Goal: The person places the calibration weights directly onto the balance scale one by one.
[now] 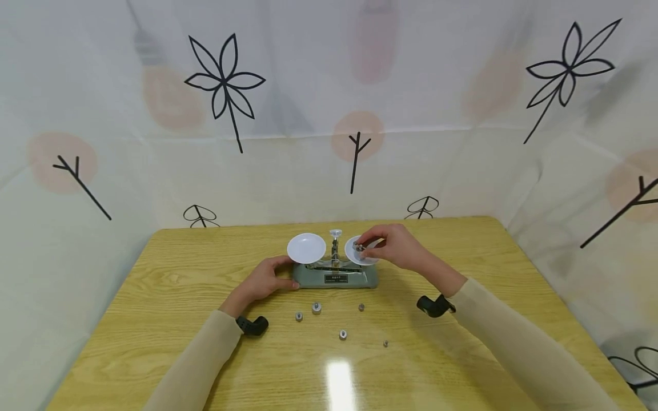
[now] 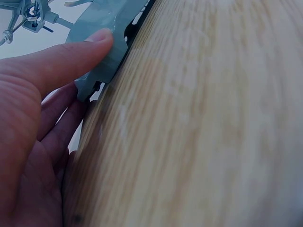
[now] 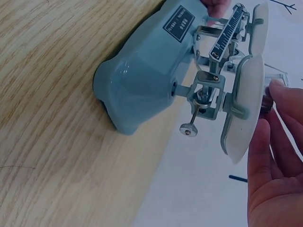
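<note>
A grey-green balance scale (image 1: pixel 335 277) with two white pans stands on the wooden table. My left hand (image 1: pixel 267 278) grips the left end of its base, thumb on the front and fingers behind; the left wrist view shows the thumb (image 2: pixel 90 54) pressed on the green base (image 2: pixel 102 28). Over the right pan (image 1: pixel 350 251), my right hand (image 1: pixel 393 246) pinches a small metal weight (image 1: pixel 359 248). In the right wrist view that weight (image 3: pixel 266 105) is partly hidden by fingers and pan rim. Whether it touches the pan I cannot tell. The left pan (image 1: pixel 307 249) holds nothing.
Several loose metal weights lie in front of the scale, among them a larger one (image 1: pixel 316 307), one nearer me (image 1: pixel 342 334) and a tiny one (image 1: pixel 386 343). Behind the table (image 1: pixel 205 251) hangs a white cloth (image 1: pixel 288 182) with plant drawings.
</note>
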Tool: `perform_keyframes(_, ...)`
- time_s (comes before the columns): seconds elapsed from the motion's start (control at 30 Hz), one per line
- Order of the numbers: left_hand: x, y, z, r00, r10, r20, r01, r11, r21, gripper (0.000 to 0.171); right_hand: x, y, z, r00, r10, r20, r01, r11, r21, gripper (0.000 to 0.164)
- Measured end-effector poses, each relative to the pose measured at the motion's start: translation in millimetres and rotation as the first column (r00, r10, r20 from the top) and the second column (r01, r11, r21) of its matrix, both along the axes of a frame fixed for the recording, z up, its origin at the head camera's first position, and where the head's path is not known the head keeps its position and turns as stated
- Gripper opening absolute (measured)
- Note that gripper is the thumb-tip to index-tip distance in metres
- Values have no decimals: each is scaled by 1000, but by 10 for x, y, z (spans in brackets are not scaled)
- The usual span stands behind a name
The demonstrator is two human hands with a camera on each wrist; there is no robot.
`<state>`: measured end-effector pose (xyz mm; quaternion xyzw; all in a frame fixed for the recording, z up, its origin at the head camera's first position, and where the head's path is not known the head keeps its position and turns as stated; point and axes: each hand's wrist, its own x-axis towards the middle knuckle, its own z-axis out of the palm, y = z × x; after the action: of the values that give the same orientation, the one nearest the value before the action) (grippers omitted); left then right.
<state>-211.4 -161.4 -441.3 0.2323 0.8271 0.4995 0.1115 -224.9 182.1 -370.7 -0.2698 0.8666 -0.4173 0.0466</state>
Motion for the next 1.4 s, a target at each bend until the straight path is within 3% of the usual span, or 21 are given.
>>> perform_keyframes(0.77, 15, -5, -4, 1000, -2, -5, 2, 1000, -8, 57, 88, 164, -67, 999, -39, 12, 39, 998, -44, 21)
perform_keyframes(1.4, -10, -7, -17, 1000, -7, -5, 7, 1000, -10, 58, 318, 246, -161, 996, -48, 81, 59, 988, -142, 19)
